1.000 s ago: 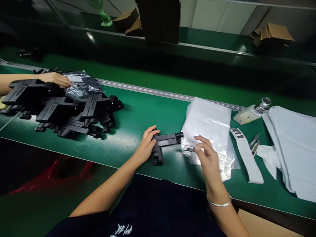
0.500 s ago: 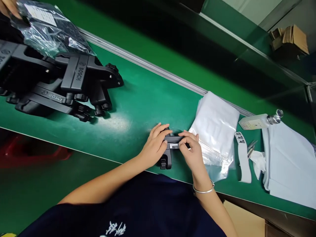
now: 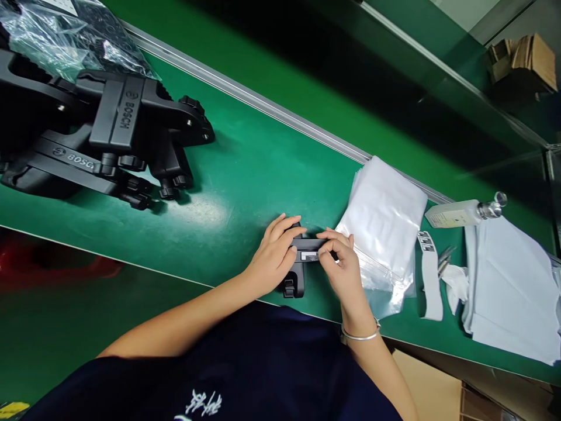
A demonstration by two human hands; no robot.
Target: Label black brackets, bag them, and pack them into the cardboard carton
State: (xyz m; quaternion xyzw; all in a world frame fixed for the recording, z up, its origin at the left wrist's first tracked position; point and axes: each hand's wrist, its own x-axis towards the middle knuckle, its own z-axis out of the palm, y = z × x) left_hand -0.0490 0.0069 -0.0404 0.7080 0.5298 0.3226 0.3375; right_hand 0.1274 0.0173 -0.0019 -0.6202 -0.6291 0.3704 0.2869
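Note:
A black plastic bracket (image 3: pixel 299 272) with a knob at its lower end lies on the green worktop close to my body. A small white label (image 3: pixel 309 256) sits on its crossbar. My left hand (image 3: pixel 272 255) grips the bracket from the left, thumb on the near side and fingers over the top. My right hand (image 3: pixel 342 262) is closed at the crossbar's right end, thumb and forefinger pinched beside the label. That end of the bar is hidden under the fingers. Right of it is a stack of clear plastic bags (image 3: pixel 383 210).
Several black BOSCH brackets (image 3: pixel 116 114) are piled at the left, with a bagged one (image 3: pixel 65 38) behind. To the right are a strip of labels (image 3: pixel 432 280), tweezers (image 3: pixel 446 258), a crumpled white tissue (image 3: pixel 456 286), a bottle (image 3: pixel 460 214) and white sheets (image 3: pixel 512 286). A metal rail (image 3: pixel 245 104) runs behind.
Another person's hand on the bagged bracket at the upper left has gone out of view. The view has shifted slightly. Both my hands keep their places on the bracket.

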